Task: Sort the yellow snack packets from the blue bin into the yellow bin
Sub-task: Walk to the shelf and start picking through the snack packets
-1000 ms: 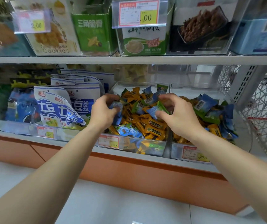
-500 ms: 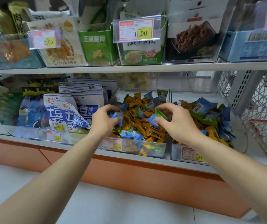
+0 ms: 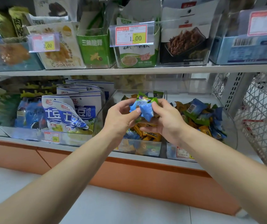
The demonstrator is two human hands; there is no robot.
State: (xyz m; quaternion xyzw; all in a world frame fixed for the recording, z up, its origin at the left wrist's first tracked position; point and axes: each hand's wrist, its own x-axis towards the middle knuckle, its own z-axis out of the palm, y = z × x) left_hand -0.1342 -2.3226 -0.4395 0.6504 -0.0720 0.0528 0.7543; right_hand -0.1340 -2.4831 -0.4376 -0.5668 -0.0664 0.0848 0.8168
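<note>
Lower shelf (image 3: 81,147), shop aisle. Person standing before it, both bare forearms reaching in.

Left hand (image 3: 121,117): fingers curled, grip closed, thumb and fingertips pinching the near edge of a small cluster of blue and green packets (image 3: 145,109). Right hand (image 3: 166,120): grip also closed on the same cluster from the other side, fingers wrapped behind it. The cluster is held up in the air between the hands, above the middle clear bin (image 3: 139,148).

Yellow packets (image 3: 147,133): lying in that middle bin, directly under the hands, with a few blue ones mixed in at the front. More yellow ones show in the right clear bin (image 3: 233,130) just beside it, among blue and green wrappers. Both bins are see-through; cannot tell which one counts as blue or yellow.

Left of the bins: white and blue bags (image 3: 64,113), standing. Upper shelf (image 3: 129,70) carries boxed snacks and a price tag (image 3: 132,35) reading 1.00. White wire basket (image 3: 262,120) at far right.
</note>
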